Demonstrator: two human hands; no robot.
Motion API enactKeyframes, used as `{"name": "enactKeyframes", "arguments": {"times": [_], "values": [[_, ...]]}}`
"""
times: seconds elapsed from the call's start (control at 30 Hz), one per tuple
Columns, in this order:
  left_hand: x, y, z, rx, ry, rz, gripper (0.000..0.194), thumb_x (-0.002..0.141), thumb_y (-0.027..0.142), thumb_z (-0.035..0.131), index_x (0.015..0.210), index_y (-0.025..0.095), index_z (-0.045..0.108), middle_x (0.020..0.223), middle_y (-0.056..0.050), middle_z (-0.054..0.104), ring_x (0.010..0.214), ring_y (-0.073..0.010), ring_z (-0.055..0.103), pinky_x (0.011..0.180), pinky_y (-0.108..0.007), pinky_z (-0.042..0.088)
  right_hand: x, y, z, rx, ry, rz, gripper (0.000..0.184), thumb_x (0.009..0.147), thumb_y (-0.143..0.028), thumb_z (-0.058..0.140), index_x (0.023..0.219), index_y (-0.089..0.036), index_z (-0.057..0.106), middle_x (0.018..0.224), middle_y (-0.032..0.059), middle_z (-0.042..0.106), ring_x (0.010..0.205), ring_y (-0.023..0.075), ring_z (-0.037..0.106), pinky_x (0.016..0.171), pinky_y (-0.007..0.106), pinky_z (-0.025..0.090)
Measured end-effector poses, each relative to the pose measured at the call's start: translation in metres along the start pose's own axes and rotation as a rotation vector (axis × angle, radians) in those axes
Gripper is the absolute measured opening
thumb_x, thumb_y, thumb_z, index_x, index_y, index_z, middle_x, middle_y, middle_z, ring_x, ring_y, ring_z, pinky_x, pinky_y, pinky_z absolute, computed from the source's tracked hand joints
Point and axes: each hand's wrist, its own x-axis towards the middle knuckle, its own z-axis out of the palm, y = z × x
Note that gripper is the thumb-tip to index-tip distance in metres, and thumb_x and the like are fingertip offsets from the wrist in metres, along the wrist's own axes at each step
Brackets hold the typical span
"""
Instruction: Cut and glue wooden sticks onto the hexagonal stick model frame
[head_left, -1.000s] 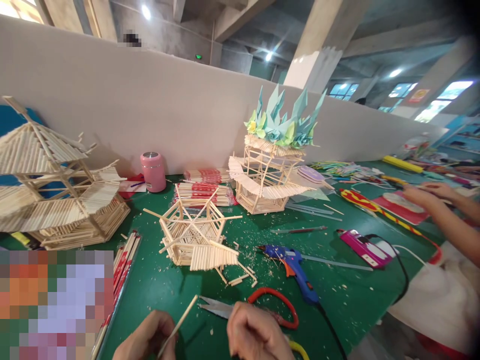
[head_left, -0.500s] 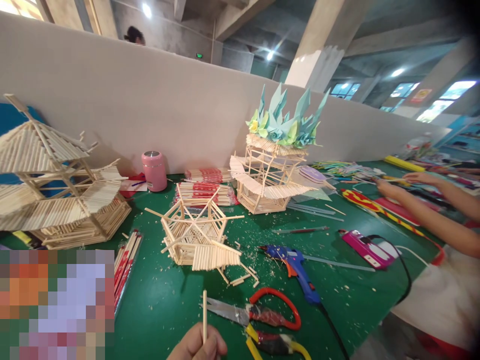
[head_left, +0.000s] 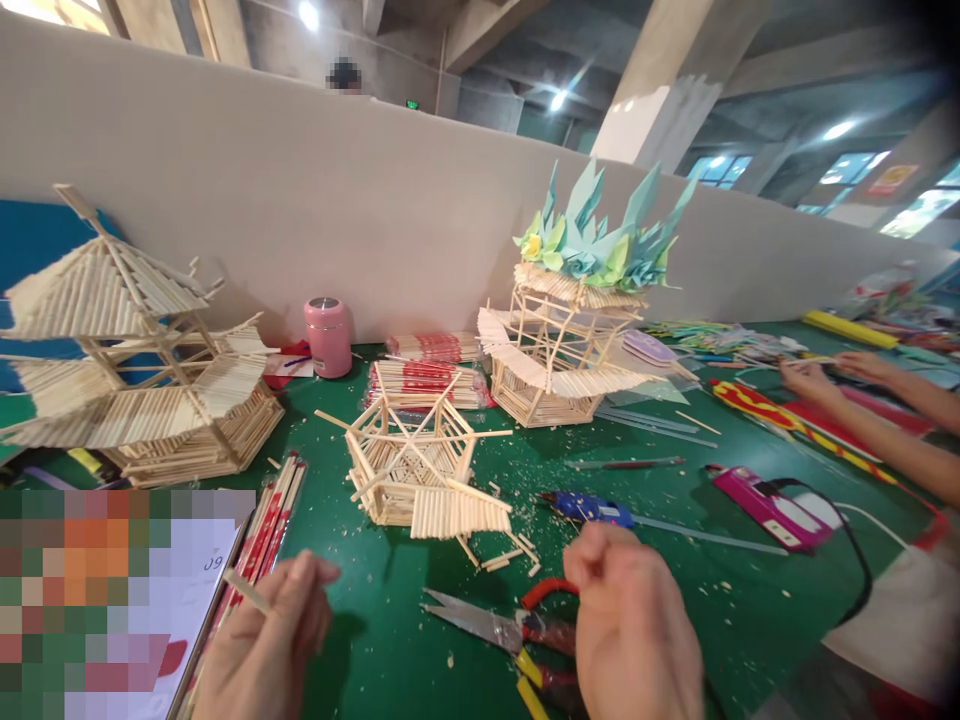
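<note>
My left hand (head_left: 262, 640) is closed on a short wooden stick (head_left: 249, 592), which juts out to the left. My right hand (head_left: 634, 620) is curled in front of the blue glue gun (head_left: 592, 508), hiding its handle; whether the fingers grip it I cannot make out. Scissors (head_left: 480, 622) with red and yellow handles lie beside and partly behind that hand. Between and beyond my hands stands a small open frame of wooden sticks (head_left: 409, 460), with a slatted panel (head_left: 459, 512) on its near side and short stick pieces beside it.
A stick pagoda (head_left: 150, 370) stands left, another model topped with paper leaves (head_left: 562, 370) behind. Packs of sticks (head_left: 427, 385), a pink flask (head_left: 328, 340) and a magenta power strip (head_left: 772, 505) lie around. A screen (head_left: 199, 590) is at lower left. Another person's hands (head_left: 810, 385) work at right.
The hand with the stick has moved left, and the stick has tipped from upright to slanting. My right hand has come into view over the glue gun's handle. The view has shifted slightly.
</note>
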Motion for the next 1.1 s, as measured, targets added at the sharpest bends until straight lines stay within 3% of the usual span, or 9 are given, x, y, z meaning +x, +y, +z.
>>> {"name": "enactKeyframes", "arguments": {"times": [0.07, 0.13, 0.27, 0.43, 0.6, 0.73, 1.1], "values": [[0.02, 0.008, -0.003, 0.09, 0.071, 0.091, 0.038, 0.064, 0.055, 0.067, 0.078, 0.02, 0.069, 0.053, 0.006, 0.043, 0.054, -0.0107, 0.037, 0.048, -0.02, 0.031, 0.014, 0.009, 0.004, -0.11, 0.01, 0.131, 0.01, 0.093, -0.029, 0.039, 0.101, -0.026, 0.044, 0.096, 0.0058, 0.054, 0.086, 0.0181, 0.058, 0.071, 0.029, 0.05], [0.036, 0.013, -0.001, 0.193, 0.031, 0.147, 0.041, 0.07, 0.055, 0.061, 0.09, 0.019, 0.069, 0.069, 0.002, 0.054, 0.063, -0.0129, 0.042, 0.054, -0.022, 0.033, 0.026, 0.017, 0.009, -0.163, -0.116, 0.178, 0.023, 0.089, -0.03, 0.046, 0.11, -0.023, 0.049, 0.104, 0.0094, 0.059, 0.089, 0.0205, 0.059, 0.074, 0.033, 0.051], [0.053, 0.015, 0.013, 0.251, -0.045, 0.182, 0.037, 0.073, 0.045, 0.061, 0.098, 0.019, 0.069, 0.053, 0.007, 0.041, 0.054, -0.0125, 0.033, 0.05, -0.024, 0.025, 0.04, 0.025, 0.019, -0.218, -0.357, 0.218, 0.037, 0.082, -0.023, 0.05, 0.119, -0.018, 0.054, 0.113, 0.0131, 0.063, 0.096, 0.0246, 0.061, 0.076, 0.037, 0.052], [0.056, 0.008, 0.026, 0.239, -0.136, 0.139, 0.033, 0.073, 0.033, 0.06, 0.098, 0.014, 0.066, 0.055, 0.006, 0.048, 0.054, -0.0123, 0.037, 0.052, -0.024, 0.029, 0.052, 0.03, 0.033, -0.208, -0.522, 0.205, 0.048, 0.083, -0.02, 0.043, 0.13, -0.01, 0.046, 0.127, 0.017, 0.056, 0.115, 0.0267, 0.054, 0.095, 0.045, 0.044], [0.057, -0.003, 0.025, 0.201, -0.177, 0.12, 0.026, 0.074, 0.032, 0.058, 0.091, 0.015, 0.067, 0.055, 0.006, 0.047, 0.054, -0.0122, 0.039, 0.054, -0.024, 0.029, 0.058, 0.033, 0.036, -0.193, -0.585, 0.132, 0.045, 0.083, -0.021, 0.044, 0.127, -0.013, 0.051, 0.132, 0.0149, 0.053, 0.123, 0.0261, 0.046, 0.104, 0.046, 0.035], [0.054, -0.007, 0.024, 0.191, -0.165, 0.114, 0.026, 0.074, 0.031, 0.058, 0.091, 0.014, 0.067, 0.054, 0.005, 0.048, 0.055, -0.0127, 0.04, 0.055, -0.025, 0.029, 0.061, 0.038, 0.036, -0.171, -0.595, 0.092, 0.041, 0.084, -0.02, 0.046, 0.124, -0.018, 0.055, 0.128, 0.0116, 0.057, 0.12, 0.0251, 0.05, 0.103, 0.044, 0.037], [0.034, -0.005, 0.014, 0.203, -0.056, 0.117, 0.026, 0.072, 0.031, 0.056, 0.088, 0.014, 0.067, 0.055, 0.004, 0.049, 0.057, -0.0137, 0.042, 0.058, -0.027, 0.032, 0.064, 0.038, 0.046, -0.143, -0.667, 0.05, 0.04, 0.086, -0.029, 0.047, 0.124, -0.017, 0.053, 0.125, 0.0129, 0.06, 0.117, 0.0263, 0.053, 0.1, 0.044, 0.041]]}}
